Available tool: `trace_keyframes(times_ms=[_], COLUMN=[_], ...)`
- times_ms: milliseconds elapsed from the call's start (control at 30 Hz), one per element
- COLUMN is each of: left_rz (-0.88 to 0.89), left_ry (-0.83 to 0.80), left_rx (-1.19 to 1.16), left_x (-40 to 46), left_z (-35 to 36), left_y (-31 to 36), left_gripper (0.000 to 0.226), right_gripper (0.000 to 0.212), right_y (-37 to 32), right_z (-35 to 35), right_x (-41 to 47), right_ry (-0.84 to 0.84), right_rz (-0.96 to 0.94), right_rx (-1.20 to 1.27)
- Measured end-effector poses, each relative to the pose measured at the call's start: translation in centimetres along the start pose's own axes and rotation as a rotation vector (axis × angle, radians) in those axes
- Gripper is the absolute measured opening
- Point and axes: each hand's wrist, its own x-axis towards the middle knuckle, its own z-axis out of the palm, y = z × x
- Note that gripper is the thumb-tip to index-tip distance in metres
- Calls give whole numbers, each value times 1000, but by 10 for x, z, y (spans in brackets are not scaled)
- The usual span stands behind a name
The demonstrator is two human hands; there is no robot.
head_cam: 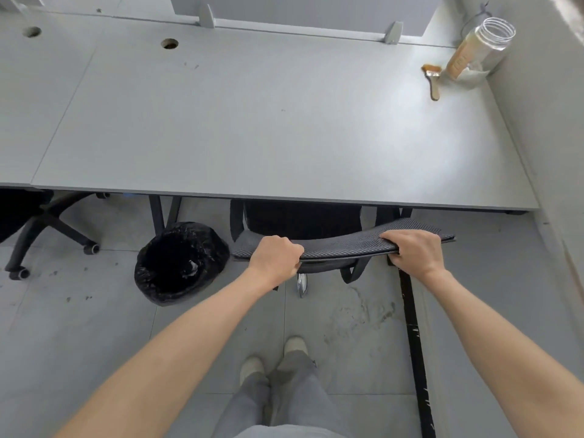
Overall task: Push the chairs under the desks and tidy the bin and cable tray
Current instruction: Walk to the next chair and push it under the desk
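A black mesh office chair [344, 245] stands at the front edge of the grey desk [252, 128], its seat hidden beneath the desktop. Only the curved top of its backrest and a chrome part below show. My left hand [274, 259] grips the backrest's top edge near its left end. My right hand [410, 252] grips the same edge near its right end. A round bin [180, 263] lined with a black bag stands on the floor just left of the chair, partly under the desk edge. No cable tray is in view.
A second black chair [47, 229] with castors sits under the neighbouring desk at the left. On the desk's far right corner stand a clear plastic jar [480, 49] and a paintbrush [433, 79]. A wall runs along the right. A black strip [414, 343] crosses the floor tiles.
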Motion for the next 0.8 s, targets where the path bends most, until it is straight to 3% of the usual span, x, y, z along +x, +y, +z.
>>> trace_keyframes(times_ms=[167, 267, 333, 567, 733, 800], left_rz=[6, 68, 82, 175, 193, 112], left_ry=[-11, 74, 65, 49, 106, 43], left_rx=[-53, 13, 2, 33, 126, 117], left_x=[-20, -49, -66, -82, -39, -21], left_z=[10, 20, 35, 50, 24, 15], left_y=[25, 9, -6, -45, -57, -58], left_gripper=[14, 39, 41, 29, 23, 21], right_gripper=[31, 29, 35, 40, 21, 17], right_y=[12, -10, -31, -71, -61, -53], right_z=[0, 8, 12, 20, 16, 16], right_x=[-6, -35, -58, -78, -38, -21], right_ry=[-27, 87, 128, 131, 108, 80], right_rz=[-84, -170, -200, -133, -44, -9], right_rx=[9, 105, 139, 140, 110, 92])
